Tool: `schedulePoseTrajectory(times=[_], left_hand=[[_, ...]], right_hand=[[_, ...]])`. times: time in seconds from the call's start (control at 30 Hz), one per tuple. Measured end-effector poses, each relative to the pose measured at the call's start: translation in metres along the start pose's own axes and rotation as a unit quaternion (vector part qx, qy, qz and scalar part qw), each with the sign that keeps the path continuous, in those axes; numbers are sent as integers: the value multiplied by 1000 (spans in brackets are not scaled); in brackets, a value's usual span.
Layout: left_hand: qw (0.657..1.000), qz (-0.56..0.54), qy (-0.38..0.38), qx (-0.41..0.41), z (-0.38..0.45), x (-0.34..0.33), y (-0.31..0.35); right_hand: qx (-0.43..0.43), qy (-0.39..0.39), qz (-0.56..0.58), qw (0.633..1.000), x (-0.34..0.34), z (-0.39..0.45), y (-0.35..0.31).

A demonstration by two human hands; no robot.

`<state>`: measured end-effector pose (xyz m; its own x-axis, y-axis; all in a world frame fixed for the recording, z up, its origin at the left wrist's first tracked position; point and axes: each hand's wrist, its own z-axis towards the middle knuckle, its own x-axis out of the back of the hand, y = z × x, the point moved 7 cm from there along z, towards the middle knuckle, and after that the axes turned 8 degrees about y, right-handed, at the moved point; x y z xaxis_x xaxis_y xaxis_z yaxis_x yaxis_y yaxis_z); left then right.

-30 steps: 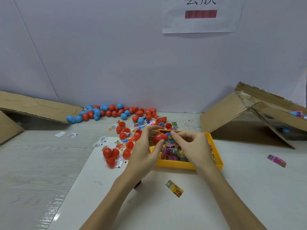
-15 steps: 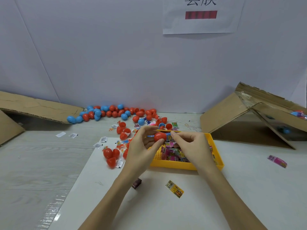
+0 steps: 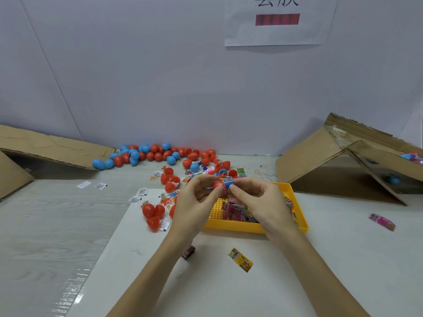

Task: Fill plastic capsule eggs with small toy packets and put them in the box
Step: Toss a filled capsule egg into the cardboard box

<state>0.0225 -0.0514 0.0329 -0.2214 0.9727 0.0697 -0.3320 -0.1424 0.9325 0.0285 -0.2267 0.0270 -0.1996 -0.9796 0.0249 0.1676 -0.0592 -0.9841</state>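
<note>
My left hand point(image 3: 194, 202) pinches a red capsule half point(image 3: 218, 186) above the yellow tray point(image 3: 299, 209). My right hand point(image 3: 258, 202) pinches a small blue toy packet point(image 3: 228, 182) pressed against the red half's opening. The tray holds several colourful toy packets point(image 3: 235, 212). Red and blue capsule eggs point(image 3: 151, 154) lie heaped along the far wall, with loose red halves point(image 3: 152, 215) left of the tray. An open cardboard box point(image 3: 357, 165) lies on its side at the right.
A yellow packet point(image 3: 240, 260) and a small dark object point(image 3: 188, 252) lie on the white sheet near me. A pink packet point(image 3: 381, 222) lies at the right. Flattened cardboard point(image 3: 45, 147) slopes at the left. Small white slips point(image 3: 100, 186) are scattered about.
Both hands have lifted slightly above the tray. The blue packet now shows at the red half's opening, held by my right fingers.
</note>
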Motion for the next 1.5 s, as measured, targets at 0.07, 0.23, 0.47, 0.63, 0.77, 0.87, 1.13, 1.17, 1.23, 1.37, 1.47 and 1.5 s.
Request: schedulePoseTrajectory(times=[0.07,0.23,0.47,0.63,0.77,0.87,1.13,1.17,1.23,1.37,1.47,1.5], left_hand=[[1000,6,3,1,1,1,0],[1000,11,13,7,2,2,-2],[1000,10,9,-8,2,3,0],[998,-34,-21,-44,-2,-1,7],[981,78,3,-175,-8,-1,20],[967,117,-3,-226,-10,-5,24],[961,91,3,-261,-11,-7,27],[959,91,6,-268,-12,-6,28],[953,98,13,-285,-13,-6,31],[948,103,26,-299,-15,-6,30],[948,99,29,-301,-17,-7,28],[949,98,31,-299,-18,-7,28]], right_hand=[[17,6,-8,1000,0,-1,-3],[42,19,-41,998,-1,-2,-8],[40,9,-63,997,-4,-4,-7],[-6,3,7,1000,-4,-4,-4],[-117,-35,155,980,-11,-9,4],[-186,-63,250,948,-19,-14,5],[-259,-101,335,900,-35,-23,3],[-265,-101,338,897,-36,-24,2],[-278,-97,344,892,-37,-26,3],[-305,-95,353,879,-40,-30,3],[-317,-98,346,878,-42,-34,3],[-316,-97,341,880,-42,-35,3]])
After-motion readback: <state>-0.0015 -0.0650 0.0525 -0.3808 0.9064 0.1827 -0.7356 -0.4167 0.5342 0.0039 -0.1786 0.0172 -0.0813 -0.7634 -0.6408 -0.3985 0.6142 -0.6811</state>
